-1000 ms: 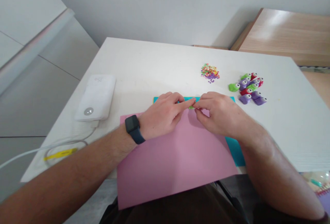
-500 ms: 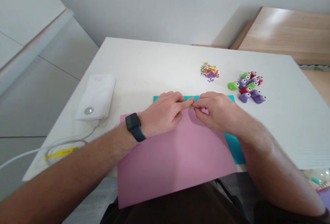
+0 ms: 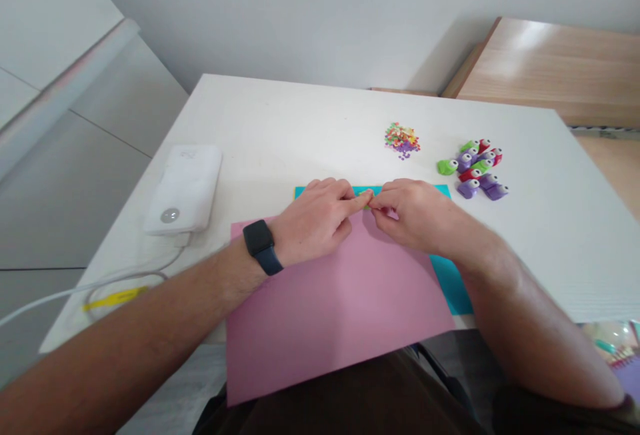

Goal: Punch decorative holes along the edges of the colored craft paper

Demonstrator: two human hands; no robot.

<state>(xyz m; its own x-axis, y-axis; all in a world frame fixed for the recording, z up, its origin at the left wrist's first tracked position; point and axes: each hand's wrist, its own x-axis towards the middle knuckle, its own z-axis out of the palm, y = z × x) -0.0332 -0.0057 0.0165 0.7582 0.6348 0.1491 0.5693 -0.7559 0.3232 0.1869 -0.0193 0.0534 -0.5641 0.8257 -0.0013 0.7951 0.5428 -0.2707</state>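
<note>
A sheet of pink paper (image 3: 340,301) lies over blue paper (image 3: 453,288), its near edge hanging past the table over my lap. My left hand (image 3: 325,215), with a dark watch on the wrist, grips the pink sheet's far edge, index finger stretched to the right. Opposite it, my right hand (image 3: 413,215) is closed, thumb and fingers pinched together. Where the fingertips meet, a small green craft punch (image 3: 367,195) shows at the paper's edge, mostly hidden by the fingers. Yellow paper peeks out along the blue sheet's left border.
Beyond my hands lies a pile of colourful paper cutouts (image 3: 402,141). Several green, red and purple craft punches (image 3: 475,168) cluster at the right. A white power bank (image 3: 185,188) with a cable and yellow tag (image 3: 115,297) sits left on the white table (image 3: 280,128).
My hands keep the same grip at the paper's edge. The whole view has shifted slightly, so the table items appear a little further left.
</note>
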